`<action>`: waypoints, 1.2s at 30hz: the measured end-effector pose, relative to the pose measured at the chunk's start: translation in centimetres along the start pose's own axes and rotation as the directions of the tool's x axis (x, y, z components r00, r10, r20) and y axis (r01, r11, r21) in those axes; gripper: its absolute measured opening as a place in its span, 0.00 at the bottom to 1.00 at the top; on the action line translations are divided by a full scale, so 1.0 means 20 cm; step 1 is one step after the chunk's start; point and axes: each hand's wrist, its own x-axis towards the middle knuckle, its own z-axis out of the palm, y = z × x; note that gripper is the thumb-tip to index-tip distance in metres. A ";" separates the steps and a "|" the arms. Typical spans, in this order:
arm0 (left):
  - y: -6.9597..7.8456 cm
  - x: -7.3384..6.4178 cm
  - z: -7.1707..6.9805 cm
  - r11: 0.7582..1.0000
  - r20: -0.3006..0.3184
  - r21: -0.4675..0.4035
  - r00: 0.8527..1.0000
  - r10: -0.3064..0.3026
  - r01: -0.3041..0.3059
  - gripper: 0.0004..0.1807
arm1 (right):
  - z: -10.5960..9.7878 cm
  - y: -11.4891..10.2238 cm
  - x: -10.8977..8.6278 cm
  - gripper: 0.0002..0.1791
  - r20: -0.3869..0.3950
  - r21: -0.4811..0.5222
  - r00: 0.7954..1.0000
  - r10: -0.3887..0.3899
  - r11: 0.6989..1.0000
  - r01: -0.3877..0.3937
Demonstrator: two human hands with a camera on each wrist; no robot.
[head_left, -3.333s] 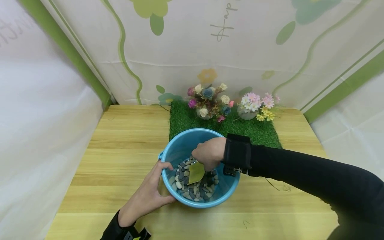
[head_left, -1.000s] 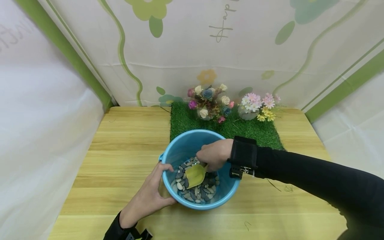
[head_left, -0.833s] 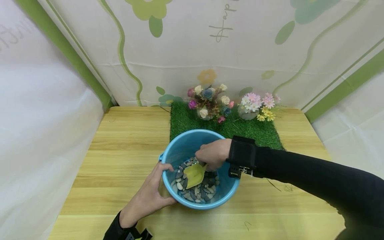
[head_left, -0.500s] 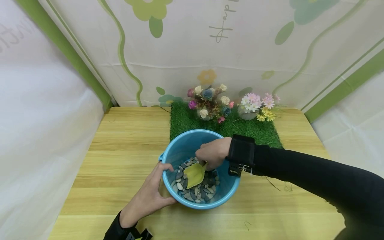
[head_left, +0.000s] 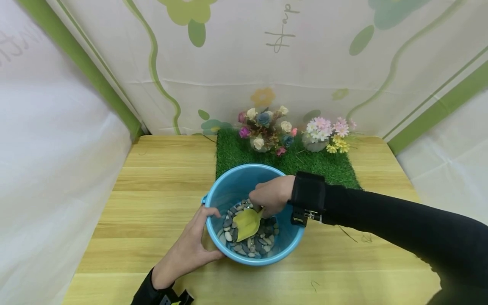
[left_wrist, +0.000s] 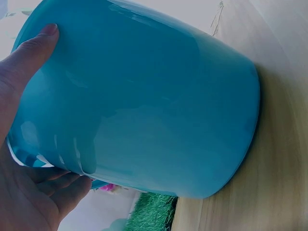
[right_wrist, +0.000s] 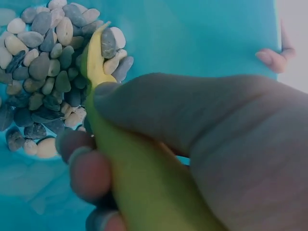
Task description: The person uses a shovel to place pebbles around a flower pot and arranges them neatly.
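Note:
A light-blue bucket (head_left: pixel 254 261) stands on the wooden table, its floor covered by grey, black and cream pebbles (head_left: pixel 249 250). With my left hand (head_left: pixel 193 241) I grip its left side, one finger hooked over the rim and the thumb against the outer wall, as the left wrist view also shows. Inside the bucket my right hand (head_left: pixel 272 195) holds a small yellow-green shovel (head_left: pixel 247 223) by the handle, thumb along the top and fingers curled round it in the right wrist view. The shovel's blade lies over the pebbles, hiding some of them.
Just behind the bucket lies a green artificial grass mat (head_left: pixel 328 167). On it stand a pot of mixed roses (head_left: pixel 263 131) and a pot of pink, white and yellow flowers (head_left: pixel 325 134). Printed white curtains (head_left: pixel 228 63) close off the back and sides.
Since the oldest frame my right hand has shifted slightly right and the shovel's blade has tilted to show more of its scoop. Over the last second it barely moves; my left hand keeps its place.

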 end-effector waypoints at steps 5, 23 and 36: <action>0.00 0.00 0.00 1.000 0.002 -0.009 1.000 -0.004 0.004 0.39 | 0.00 -0.03 0.01 0.15 0.003 -0.066 0.999 0.050 0.997 -0.050; 0.00 0.00 0.00 1.000 0.009 -0.020 1.000 -0.018 0.018 0.38 | -0.07 -0.10 0.05 0.04 0.102 -0.151 0.974 0.204 0.970 -0.188; 0.00 0.00 0.00 1.000 0.010 -0.019 1.000 -0.022 0.022 0.38 | -0.03 -0.02 0.04 0.14 0.085 -0.051 0.993 0.085 0.995 -0.081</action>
